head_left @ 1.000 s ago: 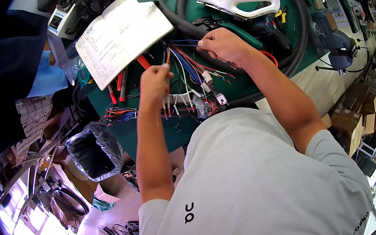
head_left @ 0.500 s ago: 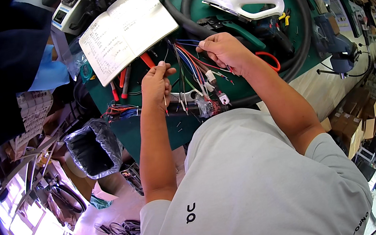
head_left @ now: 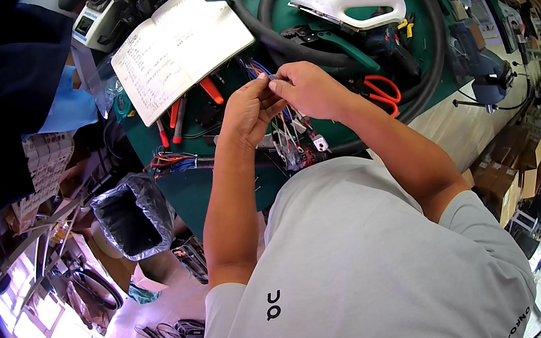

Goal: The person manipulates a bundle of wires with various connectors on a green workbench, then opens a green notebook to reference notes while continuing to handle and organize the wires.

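My left hand (head_left: 249, 113) and my right hand (head_left: 312, 91) meet over the wire bundle, thumbs and fingertips pinched together. A blue wire (head_left: 250, 67) runs up to the fingertips from behind them; what exactly lies between the fingers is mostly covered. Below the hands fan out several wire ends with terminals and white connectors (head_left: 320, 142), coming from a thick black cable wrapped in clear plastic (head_left: 292, 157). Red-handled scissors (head_left: 384, 94) rest to the right of my right hand.
An open notebook (head_left: 182, 40) lies at the upper left over orange-handled tools (head_left: 211, 90). Coiled black cable (head_left: 438, 65), a white handheld device (head_left: 351, 2), green-handled pliers (head_left: 350, 49) and a power drill (head_left: 398, 56) crowd the green table. A lined bin (head_left: 133, 214) stands at left.
My hands, apart before with a thin wire in the left and a blue wire in the right, have come together. The left moved right and up; the right moved left, uncovering the scissors' handles.
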Demonstrator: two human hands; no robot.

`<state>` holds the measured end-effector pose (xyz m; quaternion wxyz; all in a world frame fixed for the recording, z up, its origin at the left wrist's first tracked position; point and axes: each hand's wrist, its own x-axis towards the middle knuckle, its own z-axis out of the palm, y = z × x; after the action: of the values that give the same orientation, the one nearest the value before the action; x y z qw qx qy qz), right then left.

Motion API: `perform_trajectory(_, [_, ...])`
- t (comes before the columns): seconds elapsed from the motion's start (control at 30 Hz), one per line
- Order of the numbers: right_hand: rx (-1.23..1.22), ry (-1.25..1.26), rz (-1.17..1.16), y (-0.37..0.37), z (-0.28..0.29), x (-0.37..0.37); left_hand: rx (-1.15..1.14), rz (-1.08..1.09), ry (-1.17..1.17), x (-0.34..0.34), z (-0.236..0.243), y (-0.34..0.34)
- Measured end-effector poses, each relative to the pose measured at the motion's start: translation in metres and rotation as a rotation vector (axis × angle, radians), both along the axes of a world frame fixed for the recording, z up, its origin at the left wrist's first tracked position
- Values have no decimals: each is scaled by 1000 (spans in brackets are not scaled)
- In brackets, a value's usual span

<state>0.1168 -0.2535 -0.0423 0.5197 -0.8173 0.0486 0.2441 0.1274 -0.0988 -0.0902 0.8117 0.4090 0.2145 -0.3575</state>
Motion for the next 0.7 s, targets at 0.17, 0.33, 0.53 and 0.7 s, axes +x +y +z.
perform_trajectory(0.17, [-162,-93,-14,-4,-3,-11,48,17,-36,-3,-5,-3])
perform_trajectory(0.33, [47,32,-85,-7,-14,-16,121,-57,-66,0,2,5])
perform_trajectory(0.53, [214,117,-81,2,-4,-16,183,-71,-63,-3,2,2])
perform_trajectory(0.7, [243,259,-15,-9,9,-8,400,-123,-267,1,12,-1])
